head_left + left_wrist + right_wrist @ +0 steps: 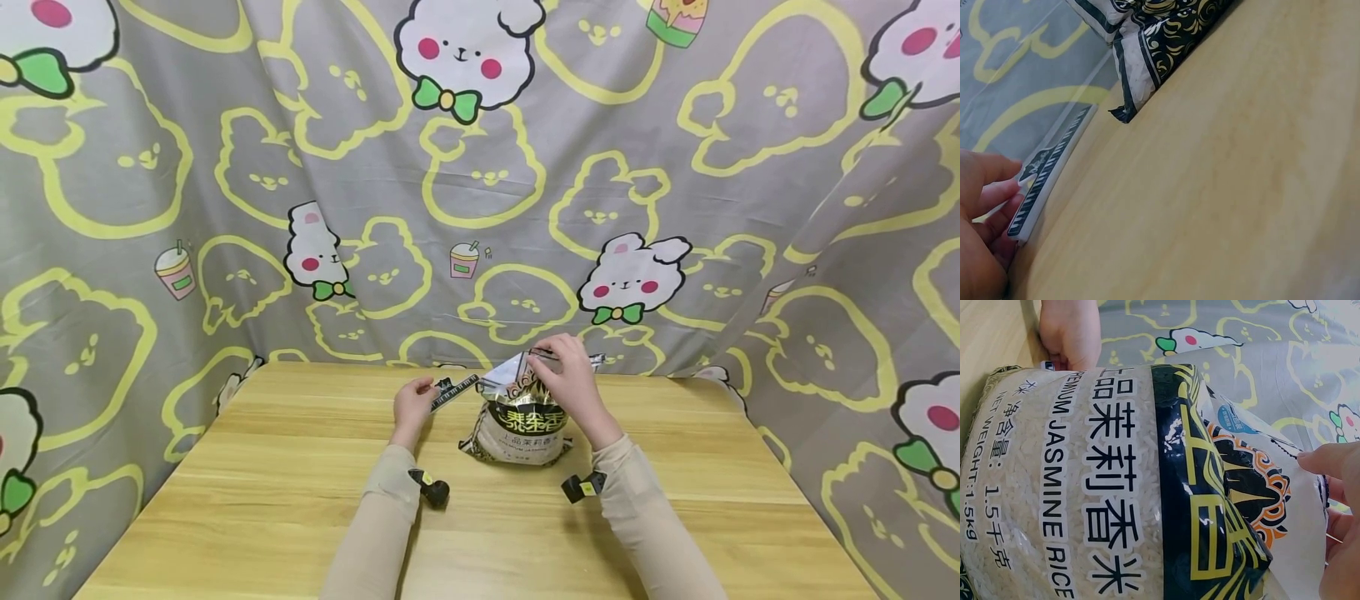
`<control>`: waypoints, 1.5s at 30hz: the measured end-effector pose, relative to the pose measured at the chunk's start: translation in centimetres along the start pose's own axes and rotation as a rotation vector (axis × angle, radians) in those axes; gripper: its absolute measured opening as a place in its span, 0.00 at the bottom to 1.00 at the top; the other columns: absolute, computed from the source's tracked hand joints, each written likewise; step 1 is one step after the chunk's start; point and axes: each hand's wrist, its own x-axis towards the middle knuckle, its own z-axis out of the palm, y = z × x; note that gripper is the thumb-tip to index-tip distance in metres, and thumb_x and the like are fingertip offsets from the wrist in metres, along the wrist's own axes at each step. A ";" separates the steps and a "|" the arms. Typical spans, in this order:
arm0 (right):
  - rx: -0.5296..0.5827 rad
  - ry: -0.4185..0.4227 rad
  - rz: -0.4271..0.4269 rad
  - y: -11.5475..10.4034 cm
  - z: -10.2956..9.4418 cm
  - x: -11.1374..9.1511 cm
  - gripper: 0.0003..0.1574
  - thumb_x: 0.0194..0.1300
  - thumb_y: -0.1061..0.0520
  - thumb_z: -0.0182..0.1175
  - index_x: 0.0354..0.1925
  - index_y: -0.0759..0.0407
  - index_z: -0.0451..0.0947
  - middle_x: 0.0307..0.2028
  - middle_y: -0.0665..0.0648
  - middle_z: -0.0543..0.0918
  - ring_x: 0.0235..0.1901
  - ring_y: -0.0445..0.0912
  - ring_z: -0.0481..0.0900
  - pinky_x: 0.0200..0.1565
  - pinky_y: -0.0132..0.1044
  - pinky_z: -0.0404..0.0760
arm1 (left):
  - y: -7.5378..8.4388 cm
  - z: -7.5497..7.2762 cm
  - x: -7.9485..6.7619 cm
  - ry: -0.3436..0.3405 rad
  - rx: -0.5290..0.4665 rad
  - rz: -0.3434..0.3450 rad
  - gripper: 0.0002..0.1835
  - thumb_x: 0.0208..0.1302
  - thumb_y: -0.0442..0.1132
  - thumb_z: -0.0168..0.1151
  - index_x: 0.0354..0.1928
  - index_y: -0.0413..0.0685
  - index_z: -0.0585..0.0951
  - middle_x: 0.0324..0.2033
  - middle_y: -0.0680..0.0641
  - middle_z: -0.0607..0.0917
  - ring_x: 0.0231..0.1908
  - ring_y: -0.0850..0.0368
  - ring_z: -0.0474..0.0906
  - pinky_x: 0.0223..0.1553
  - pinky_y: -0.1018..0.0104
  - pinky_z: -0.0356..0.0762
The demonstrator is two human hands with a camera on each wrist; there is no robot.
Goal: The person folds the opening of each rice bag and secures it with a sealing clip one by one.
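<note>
A bag of jasmine rice [525,433] stands upright on the table, its folded-looking top leaning and white inside a dark, gold-patterned band. My right hand [570,379] pinches the bag's upper edge; the right wrist view shows the thumb [1329,461] on the near side of the white film. Left of the bag, my left hand [414,410] holds a long bag clip [1054,172] with a piano-key pattern by its dark lever part. The clip lies low, close over the table, pointing toward the bag's lower corner [1138,87].
The wooden table [277,500] reaches back to a grey curtain [360,192] with yellow outlines and cartoon rabbits. The curtain also hangs along both sides. Small black cameras are strapped to both wrists.
</note>
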 end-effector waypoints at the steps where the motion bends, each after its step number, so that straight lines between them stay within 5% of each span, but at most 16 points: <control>1: -0.001 0.001 0.000 0.0 0.0 0.0 0.13 0.58 0.57 0.69 0.39 0.64 0.81 0.40 0.62 0.82 0.44 0.55 0.73 0.51 0.52 0.72 | 0.0 0.0 0.0 0.000 0.011 0.004 0.18 0.62 0.37 0.64 0.53 0.39 0.82 0.47 0.38 0.85 0.48 0.44 0.80 0.53 0.52 0.76; 18: 0.003 -0.004 0.001 0.1 0.0 -0.1 0.13 0.60 0.56 0.68 0.39 0.63 0.81 0.40 0.62 0.81 0.44 0.54 0.73 0.51 0.50 0.72 | -0.5 0.4 0.5 0.014 0.150 0.032 0.17 0.58 0.38 0.67 0.51 0.47 0.84 0.47 0.42 0.87 0.52 0.43 0.77 0.59 0.48 0.69; 29: 0.004 -0.012 0.009 0.1 0.0 0.0 0.12 0.60 0.56 0.68 0.39 0.63 0.81 0.40 0.62 0.81 0.45 0.55 0.73 0.52 0.51 0.72 | -0.6 0.4 0.5 0.012 0.125 0.002 0.17 0.58 0.38 0.68 0.51 0.50 0.84 0.47 0.44 0.87 0.52 0.44 0.73 0.58 0.48 0.65; 45: 0.009 -0.012 0.014 0.2 0.1 -0.1 0.12 0.60 0.56 0.67 0.39 0.63 0.81 0.40 0.62 0.81 0.45 0.55 0.73 0.54 0.53 0.72 | -0.5 0.4 0.4 0.003 0.070 0.021 0.16 0.59 0.33 0.65 0.51 0.46 0.83 0.45 0.41 0.86 0.47 0.45 0.79 0.55 0.50 0.73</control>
